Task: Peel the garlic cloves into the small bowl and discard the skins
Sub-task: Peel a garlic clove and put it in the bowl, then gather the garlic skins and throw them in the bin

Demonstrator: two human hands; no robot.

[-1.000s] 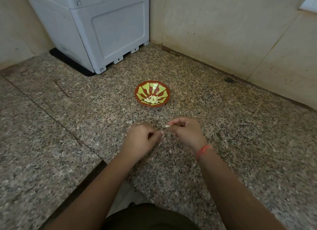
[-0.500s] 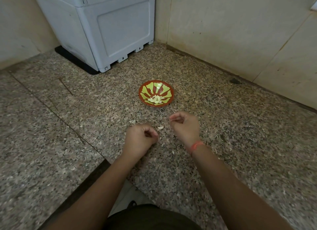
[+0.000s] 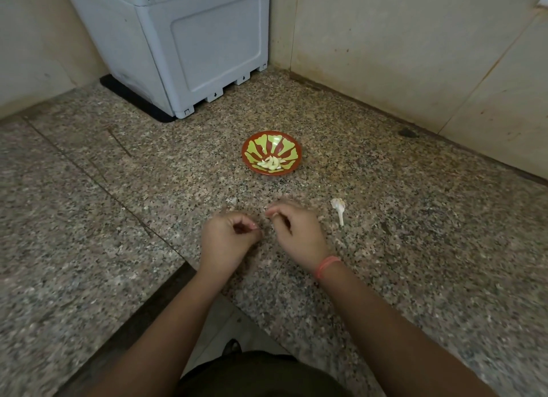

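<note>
A small red bowl (image 3: 247,155) with green leaf shapes sits on the granite counter and holds several peeled garlic cloves (image 3: 271,163). In front of it, my left hand (image 3: 228,241) is curled into a loose fist, thumb against forefinger, with nothing visible in it. My right hand (image 3: 298,233), with an orange band on its wrist, pinches a small pale garlic piece (image 3: 269,215) at its blurred fingertips, just above the counter. A bare garlic stalk (image 3: 339,208) lies to the right of that hand. One bit of skin (image 3: 233,200) lies beyond my left hand.
A grey plastic box (image 3: 189,47) stands on a black mat at the back left corner. Tiled walls (image 3: 400,55) close the counter behind and to the right. The counter's front edge (image 3: 166,287) steps down at the lower left, near my body.
The hands came apart and a pale piece dropped between them. My right hand has since shifted left onto that piece, baring the stalk on its right. The view moved closer.
</note>
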